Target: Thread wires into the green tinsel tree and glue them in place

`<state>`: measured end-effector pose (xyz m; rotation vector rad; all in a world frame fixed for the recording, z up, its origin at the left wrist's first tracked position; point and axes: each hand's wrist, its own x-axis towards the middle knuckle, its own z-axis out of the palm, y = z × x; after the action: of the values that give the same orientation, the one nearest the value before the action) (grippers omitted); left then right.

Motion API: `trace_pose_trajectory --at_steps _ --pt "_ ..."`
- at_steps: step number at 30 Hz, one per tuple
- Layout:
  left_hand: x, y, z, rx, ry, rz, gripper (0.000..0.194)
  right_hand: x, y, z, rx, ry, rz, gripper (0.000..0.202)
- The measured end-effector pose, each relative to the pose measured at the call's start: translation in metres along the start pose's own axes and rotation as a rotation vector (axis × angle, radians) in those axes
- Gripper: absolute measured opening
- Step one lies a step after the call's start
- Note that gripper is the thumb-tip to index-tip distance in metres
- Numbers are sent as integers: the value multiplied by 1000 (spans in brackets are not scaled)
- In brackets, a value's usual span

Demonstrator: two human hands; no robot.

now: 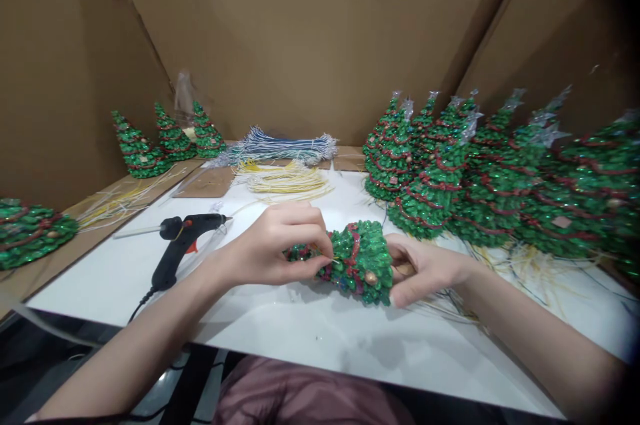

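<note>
Trees topped with stars (433,195) are grouped at right, seemingly finished, while starless trees (173,137) stand upper left and the apparently unfinished tree (369,251) at centre is cupped at its base by the right hand (430,271), a thin strand (336,258) being pinched by the left hand (280,245).

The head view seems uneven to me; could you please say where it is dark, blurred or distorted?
Head view: black shading at the upper right corner and right edge; the rightmost tree smeared and stretched; soft shadow on the table below the held tree, whose foliage shows small glints; cardboard wall evenly, dimly lit.
</note>
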<state>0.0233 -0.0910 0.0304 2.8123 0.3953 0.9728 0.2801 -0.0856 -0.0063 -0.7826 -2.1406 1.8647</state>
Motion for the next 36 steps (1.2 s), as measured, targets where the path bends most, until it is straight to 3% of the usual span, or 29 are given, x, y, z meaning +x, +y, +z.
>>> trace_pose_trajectory --at_steps 8,14,21,30,36 --pt "1 6 2 124 -27 13 8 -1 9 -1 52 62 51 61" --pt "-1 8 3 152 -27 1 8 2 11 0 100 63 -2 67" --pt "0 12 8 300 76 37 6 5 5 4 140 62 -67 70" --pt "-8 16 18 413 164 76 6 5 8 4 123 79 -37 60" --pt "-9 21 21 457 154 67 9 6 7 5 136 83 -31 58"
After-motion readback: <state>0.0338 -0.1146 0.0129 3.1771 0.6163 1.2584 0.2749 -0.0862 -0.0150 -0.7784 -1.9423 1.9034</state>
